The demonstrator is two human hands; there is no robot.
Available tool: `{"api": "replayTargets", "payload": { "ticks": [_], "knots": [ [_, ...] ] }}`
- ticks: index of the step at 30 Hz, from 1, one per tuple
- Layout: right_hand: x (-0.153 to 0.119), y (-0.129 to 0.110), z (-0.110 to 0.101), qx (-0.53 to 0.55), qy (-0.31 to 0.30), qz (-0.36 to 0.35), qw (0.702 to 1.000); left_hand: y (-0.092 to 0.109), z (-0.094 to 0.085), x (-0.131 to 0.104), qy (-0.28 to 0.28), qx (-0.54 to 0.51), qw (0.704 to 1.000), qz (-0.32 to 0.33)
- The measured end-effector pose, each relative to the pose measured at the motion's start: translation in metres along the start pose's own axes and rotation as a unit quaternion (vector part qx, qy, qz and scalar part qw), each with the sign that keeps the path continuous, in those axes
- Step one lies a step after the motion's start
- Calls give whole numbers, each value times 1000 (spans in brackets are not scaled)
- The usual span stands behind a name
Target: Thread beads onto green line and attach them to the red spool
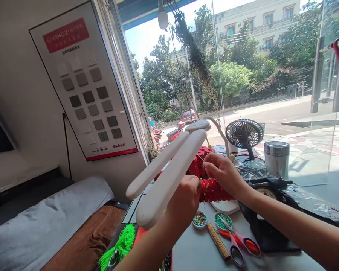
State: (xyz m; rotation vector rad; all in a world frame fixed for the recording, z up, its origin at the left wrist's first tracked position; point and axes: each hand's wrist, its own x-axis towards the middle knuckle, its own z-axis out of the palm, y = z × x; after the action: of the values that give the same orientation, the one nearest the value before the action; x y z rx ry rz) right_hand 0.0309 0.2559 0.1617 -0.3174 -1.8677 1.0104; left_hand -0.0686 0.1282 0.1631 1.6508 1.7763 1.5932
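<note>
A long red ribbed roll (213, 189), dotted with small coloured pin heads, lies across the space between my two hands. My left hand (188, 194) is closed around its left end, partly hidden by the white lamp. Above the roll, my right hand (222, 169) has thumb and forefinger pinched together. A thin pale line shows at those fingertips, too fine to name. Behind the hands stand more red ribbed pieces (196, 167). Below the roll are a dish of mixed coloured beads (199, 219) and a dish of green beads (222, 221).
A white two-armed lamp (172, 180) hangs close in front of my left hand. Scissors (237, 246) and a brown patterned stick (218, 241) lie on the table. A black fan (244, 134), a steel canister (277, 158), a black machine (271, 210) and bright green strands (120, 246) stand around.
</note>
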Motion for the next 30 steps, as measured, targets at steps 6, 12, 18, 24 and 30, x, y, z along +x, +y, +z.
{"api": "replayTargets", "payload": {
  "ticks": [6,12,18,24,30],
  "knots": [
    [0,-3,0,8,-12,-12,1000,-10,4,-11,15,185,973,135],
    [-1,-6,0,-4,-20,-15,1000,-27,6,-17,82,247,942,212],
    [0,-7,-5,-6,-90,-28,996,-30,3,-21,111,246,932,241],
    [5,-14,-10,-17,-194,-20,981,-37,18,-26,182,275,892,309],
    [-16,-24,-3,-66,-163,2,984,-50,34,-33,259,313,848,339]
  ]
}}
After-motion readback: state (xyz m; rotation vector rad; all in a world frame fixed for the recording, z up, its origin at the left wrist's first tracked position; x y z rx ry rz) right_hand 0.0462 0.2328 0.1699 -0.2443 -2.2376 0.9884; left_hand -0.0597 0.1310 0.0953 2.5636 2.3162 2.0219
